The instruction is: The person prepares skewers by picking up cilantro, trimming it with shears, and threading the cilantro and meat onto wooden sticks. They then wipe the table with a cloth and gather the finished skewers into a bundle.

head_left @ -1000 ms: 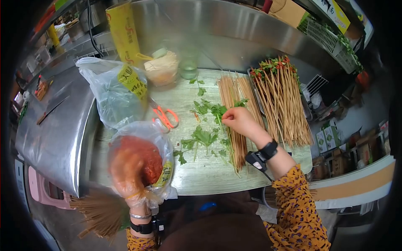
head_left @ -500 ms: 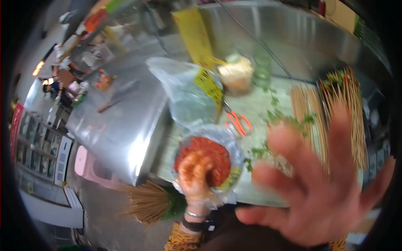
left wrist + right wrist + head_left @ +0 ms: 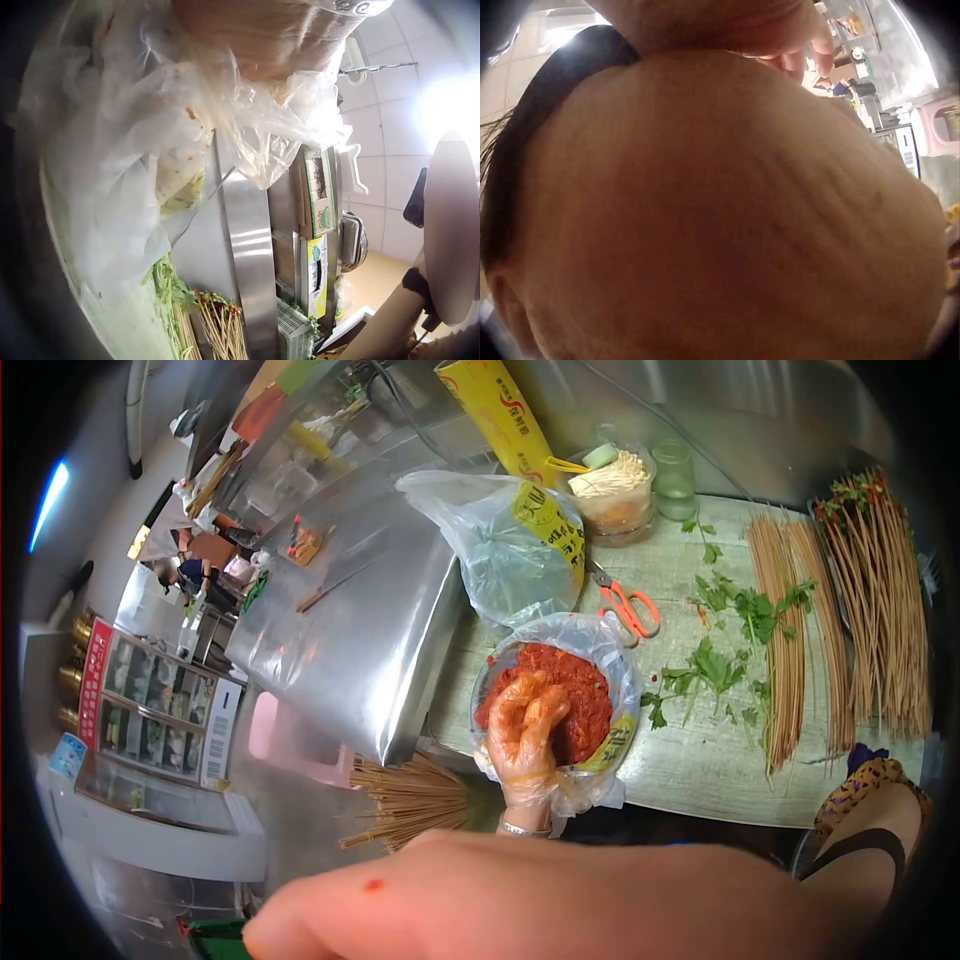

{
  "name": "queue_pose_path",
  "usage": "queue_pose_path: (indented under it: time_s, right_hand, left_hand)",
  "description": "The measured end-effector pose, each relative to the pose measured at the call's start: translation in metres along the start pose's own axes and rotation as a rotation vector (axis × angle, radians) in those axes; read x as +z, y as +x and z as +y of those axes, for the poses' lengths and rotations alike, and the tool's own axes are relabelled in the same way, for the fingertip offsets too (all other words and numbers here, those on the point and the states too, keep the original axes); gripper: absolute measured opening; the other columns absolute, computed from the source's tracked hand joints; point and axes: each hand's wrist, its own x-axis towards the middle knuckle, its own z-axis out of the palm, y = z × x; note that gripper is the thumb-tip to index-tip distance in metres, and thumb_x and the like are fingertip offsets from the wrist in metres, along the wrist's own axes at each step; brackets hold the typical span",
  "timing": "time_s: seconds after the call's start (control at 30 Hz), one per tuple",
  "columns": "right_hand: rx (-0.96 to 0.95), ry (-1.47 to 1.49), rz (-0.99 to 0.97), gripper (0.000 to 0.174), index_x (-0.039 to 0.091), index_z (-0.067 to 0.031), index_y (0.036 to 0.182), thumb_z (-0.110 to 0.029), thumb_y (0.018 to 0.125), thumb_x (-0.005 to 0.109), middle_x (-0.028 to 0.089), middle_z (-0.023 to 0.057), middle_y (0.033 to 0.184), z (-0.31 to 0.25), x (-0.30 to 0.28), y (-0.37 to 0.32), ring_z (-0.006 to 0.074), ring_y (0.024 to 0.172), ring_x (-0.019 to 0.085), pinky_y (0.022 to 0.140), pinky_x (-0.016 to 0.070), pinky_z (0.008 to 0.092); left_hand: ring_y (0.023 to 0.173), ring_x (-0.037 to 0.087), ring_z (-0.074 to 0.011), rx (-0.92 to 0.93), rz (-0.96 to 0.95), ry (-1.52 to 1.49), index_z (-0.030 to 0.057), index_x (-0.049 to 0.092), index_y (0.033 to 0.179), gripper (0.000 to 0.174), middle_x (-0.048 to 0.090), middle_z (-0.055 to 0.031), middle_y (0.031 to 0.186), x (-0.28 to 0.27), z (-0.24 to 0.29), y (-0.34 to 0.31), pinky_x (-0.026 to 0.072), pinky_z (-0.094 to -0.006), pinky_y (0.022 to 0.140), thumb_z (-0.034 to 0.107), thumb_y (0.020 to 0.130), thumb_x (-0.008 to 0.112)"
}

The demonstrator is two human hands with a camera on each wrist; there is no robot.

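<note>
My left hand (image 3: 528, 735), in a clear plastic glove smeared red, rests loosely curled over red minced meat (image 3: 583, 705). The meat fills a bowl lined with a clear plastic bag (image 3: 628, 675). Crumpled clear plastic (image 3: 259, 150) hides most of that hand in the left wrist view. My bare right hand (image 3: 520, 890) is raised close to the head camera, across the bottom of the head view, with a small red speck on it. Its loosely bent fingers (image 3: 821, 56) show near the head in the right wrist view, with nothing seen in them.
Orange-handled scissors (image 3: 628, 610), loose green leaves (image 3: 715, 670) and bare wooden skewers (image 3: 780, 650) lie on the table (image 3: 700, 785). Loaded skewers (image 3: 880, 600) stand at the right. Behind the bowl sits a bulging plastic bag (image 3: 500, 560). A steel counter (image 3: 350, 630) adjoins on the left.
My right hand has left the green leaves by the skewers and risen toward the head. The view has swung left. My left hand stays at the meat, its fingers now showing clearly above it.
</note>
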Motion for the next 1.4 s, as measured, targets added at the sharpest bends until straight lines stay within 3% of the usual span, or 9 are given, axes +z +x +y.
queue_pose_path:
  time_s: [0.47, 0.5, 0.63, 0.73, 0.9, 1.03, 1.13, 1.2, 1.4]
  right_hand:
    - [-0.02, -0.122, -0.047, 0.017, 0.058, 0.0061, 0.104, -0.002, 0.092, 0.05, 0.062, 0.0121, 0.098, -0.005, -0.011, -0.011, 0.0172, 0.086, 0.059, 0.081, 0.048, 0.0287]
    - [-0.03, -0.107, -0.052, 0.017, 0.058, 0.006, 0.104, -0.003, 0.091, 0.05, 0.062, 0.0118, 0.098, -0.005, -0.014, -0.013, 0.0169, 0.086, 0.059, 0.081, 0.048, 0.0285]
    - [-0.035, -0.118, -0.108, 0.018, 0.058, 0.0056, 0.105, -0.004, 0.091, 0.051, 0.062, 0.0108, 0.097, -0.005, -0.013, -0.006, 0.0157, 0.084, 0.058, 0.079, 0.0478, 0.0274]
    - [-0.019, -0.152, -0.126, 0.018, 0.058, 0.0053, 0.105, -0.004, 0.091, 0.051, 0.061, 0.0101, 0.096, -0.005, -0.011, -0.005, 0.0147, 0.083, 0.058, 0.078, 0.0477, 0.0266]
    - [-0.051, -0.165, -0.118, 0.019, 0.058, 0.0049, 0.106, -0.006, 0.091, 0.052, 0.061, 0.0088, 0.094, -0.004, -0.009, -0.001, 0.0132, 0.08, 0.057, 0.076, 0.0474, 0.0252]
    - [-0.266, -0.112, 0.093, 0.02, 0.058, 0.0045, 0.106, -0.007, 0.091, 0.053, 0.061, 0.0078, 0.093, -0.006, -0.017, -0.014, 0.012, 0.078, 0.056, 0.075, 0.0473, 0.0241]
    - [-0.459, -0.094, 0.532, 0.02, 0.058, 0.0042, 0.107, -0.008, 0.091, 0.053, 0.061, 0.007, 0.092, 0.002, -0.047, -0.026, 0.0111, 0.077, 0.056, 0.073, 0.0471, 0.0233]
    - [-0.437, -0.174, 0.838, 0.019, 0.059, 0.0017, 0.106, -0.011, 0.091, 0.056, 0.06, 0.0047, 0.091, 0.016, -0.081, -0.034, 0.0091, 0.073, 0.053, 0.07, 0.0456, 0.0216]
    - [-0.122, -0.361, 0.788, 0.014, 0.063, -0.0054, 0.101, -0.015, 0.09, 0.064, 0.061, -0.0021, 0.085, 0.085, -0.164, -0.058, 0.0054, 0.072, 0.053, 0.065, 0.0446, 0.0205]
  left_hand:
    - [0.097, 0.064, -0.0249, -0.021, 0.028, 0.044, -0.0033, 0.052, 0.116, 0.029, 0.059, -0.0176, 0.117, 0.012, 0.009, -0.001, 0.0554, -0.0348, 0.083, -0.004, 0.088, 0.058]
    - [0.096, 0.063, -0.027, -0.004, 0.013, 0.09, -0.0009, 0.053, 0.118, 0.028, 0.057, -0.0179, 0.119, 0.011, 0.006, -0.001, 0.056, -0.0357, 0.08, 0.003, 0.091, 0.058]
    - [0.093, 0.061, -0.0263, 0.03, -0.017, 0.042, -0.0003, 0.053, 0.118, 0.027, 0.056, -0.0182, 0.118, 0.008, 0.003, 0.001, 0.0555, -0.0359, 0.078, 0.003, 0.091, 0.057]
    - [0.096, 0.062, -0.0288, -0.017, 0.065, 0.045, -0.001, 0.052, 0.118, 0.028, 0.056, -0.0175, 0.118, 0.012, 0.006, 0.001, 0.0554, -0.037, 0.079, 0.002, 0.09, 0.058]
    - [0.102, 0.062, -0.0274, -0.029, 0.003, 0.02, -0.0021, 0.05, 0.121, 0.034, 0.055, -0.0186, 0.123, 0.003, 0.005, 0.002, 0.055, -0.0382, 0.086, -0.004, 0.088, 0.058]
    - [0.099, 0.064, -0.0254, 0.006, -0.016, 0.007, -0.001, 0.05, 0.12, 0.034, 0.058, -0.0164, 0.118, 0.0, 0.001, 0.002, 0.0557, -0.0365, 0.083, -0.002, 0.088, 0.06]
    - [0.092, 0.065, -0.0198, -0.015, 0.066, 0.064, 0.0001, 0.057, 0.113, 0.029, 0.062, -0.013, 0.111, 0.01, 0.01, 0.004, 0.0572, -0.0323, 0.076, 0.0, 0.086, 0.064]
    - [0.097, 0.064, -0.0273, 0.073, -0.043, 0.288, -0.0008, 0.051, 0.123, 0.032, 0.057, -0.0187, 0.121, -0.005, 0.002, 0.006, 0.0581, -0.0359, 0.079, 0.002, 0.092, 0.057]
    - [0.104, 0.061, -0.0289, 0.035, 0.014, 0.259, -0.0034, 0.048, 0.126, 0.036, 0.053, -0.0185, 0.125, -0.007, -0.002, 0.003, 0.0555, -0.0371, 0.086, 0.002, 0.091, 0.056]
